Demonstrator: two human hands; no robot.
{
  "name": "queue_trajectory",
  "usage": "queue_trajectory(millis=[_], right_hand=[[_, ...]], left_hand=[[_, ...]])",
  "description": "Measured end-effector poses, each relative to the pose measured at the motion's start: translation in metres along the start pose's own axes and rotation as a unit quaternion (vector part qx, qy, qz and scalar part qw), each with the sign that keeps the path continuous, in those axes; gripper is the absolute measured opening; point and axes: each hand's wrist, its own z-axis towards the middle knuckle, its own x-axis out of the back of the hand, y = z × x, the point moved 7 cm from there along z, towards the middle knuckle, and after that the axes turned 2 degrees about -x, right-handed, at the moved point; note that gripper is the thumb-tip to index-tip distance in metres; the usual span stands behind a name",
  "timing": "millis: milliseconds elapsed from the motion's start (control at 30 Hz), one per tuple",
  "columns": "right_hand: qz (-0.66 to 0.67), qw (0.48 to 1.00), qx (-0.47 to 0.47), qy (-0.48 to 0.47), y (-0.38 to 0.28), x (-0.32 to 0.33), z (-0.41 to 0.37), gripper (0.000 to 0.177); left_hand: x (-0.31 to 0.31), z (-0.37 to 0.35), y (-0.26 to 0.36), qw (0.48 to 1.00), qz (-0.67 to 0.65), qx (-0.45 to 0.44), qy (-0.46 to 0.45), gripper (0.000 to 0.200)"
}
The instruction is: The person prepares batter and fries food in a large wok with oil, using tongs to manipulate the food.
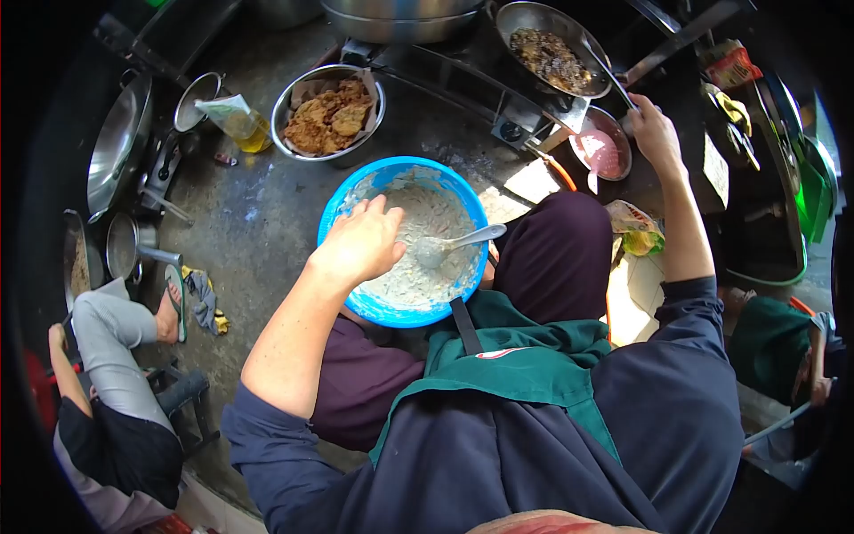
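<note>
My left hand (pixel 360 236) hovers over a blue basin (pixel 480 200), its fingers stretched out and holding nothing that I can see. Thick pale batter (pixel 436 209) with small flecks fills the basin and smears its inner wall. A light-grey spoon (pixel 476 236) rests in the batter, its handle over the right rim. Up at the right, my right hand (pixel 656 133) is closed round the handle of a long-handled metal utensil (pixel 614 78). It reaches into a wok (pixel 505 20), where brown pieces fry in bubbling oil (pixel 556 60); the oil hides the utensil's tip.
A steel bowl (pixel 381 116) holds fried brown pieces on paper. Beside it stands a pouch of yellow oil (pixel 245 125). A bowl with pink contents (pixel 598 151) sits below the wok, by the burner (pixel 511 131). Other people sit at left (pixel 116 356) and right (pixel 774 347).
</note>
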Motion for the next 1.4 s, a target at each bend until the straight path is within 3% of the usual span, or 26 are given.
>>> queue_trajectory(millis=[33,267,367,500,700,800,900,967,1067,1100,1167,1233,1300,1333,1400], right_hand=[[-0.056,0.998,-0.009,0.015,0.005,-0.002,0.004,0.035],[-0.066,0.997,-0.036,0.015,0.030,0.001,0.039,0.030],[-0.098,0.995,0.000,0.026,0.038,0.002,0.057,0.028],[-0.194,0.981,0.006,-0.020,0.029,0.008,0.070,0.027],[-0.238,0.968,-0.027,-0.071,0.025,-0.004,0.098,0.027],[-0.230,0.965,-0.032,-0.123,-0.009,0.013,0.087,0.024],[-0.186,0.951,-0.106,-0.225,-0.007,0.003,0.096,0.024],[-0.160,0.957,-0.107,-0.217,-0.005,-0.004,0.096,0.024],[-0.068,0.975,-0.098,-0.190,0.017,-0.035,0.095,0.018],[-0.123,0.967,-0.088,-0.203,0.035,-0.057,0.101,0.028],[-0.250,0.947,0.080,-0.185,0.069,-0.108,0.117,0.026],[-0.216,0.951,0.074,-0.207,0.097,-0.141,0.125,0.025],[-0.016,0.978,-0.107,-0.177,0.081,-0.116,0.091,0.020],[0.106,0.967,-0.192,-0.129,0.070,-0.098,0.070,0.016],[0.181,0.949,-0.226,-0.120,0.071,-0.094,0.056,0.019]], left_hand=[[0.001,0.001,0.001,1.000,0.001,-0.004,0.000,0.050],[0.005,-0.003,0.001,1.000,-0.013,-0.009,0.007,0.050],[0.003,-0.002,-0.001,1.000,-0.008,-0.006,0.003,0.050],[0.004,0.000,-0.001,1.000,-0.012,0.001,-0.005,0.051],[0.004,0.003,0.000,1.000,-0.018,0.005,-0.014,0.052],[0.002,0.004,-0.001,1.000,-0.016,0.005,-0.016,0.052],[0.001,0.005,0.000,1.000,-0.015,0.000,-0.015,0.051],[0.003,0.005,0.000,1.000,-0.016,0.000,-0.013,0.051],[0.005,0.004,0.001,1.000,-0.021,0.002,-0.015,0.051],[0.005,0.004,0.001,1.000,-0.022,0.001,-0.017,0.051],[0.003,0.004,0.001,1.000,-0.022,-0.002,-0.020,0.051],[0.002,0.005,0.000,1.000,-0.020,-0.004,-0.018,0.051],[0.003,0.005,0.000,1.000,-0.021,-0.003,-0.019,0.051],[0.002,0.005,0.000,1.000,-0.021,-0.002,-0.019,0.051],[0.001,0.005,-0.001,1.000,-0.017,-0.003,-0.016,0.051]])
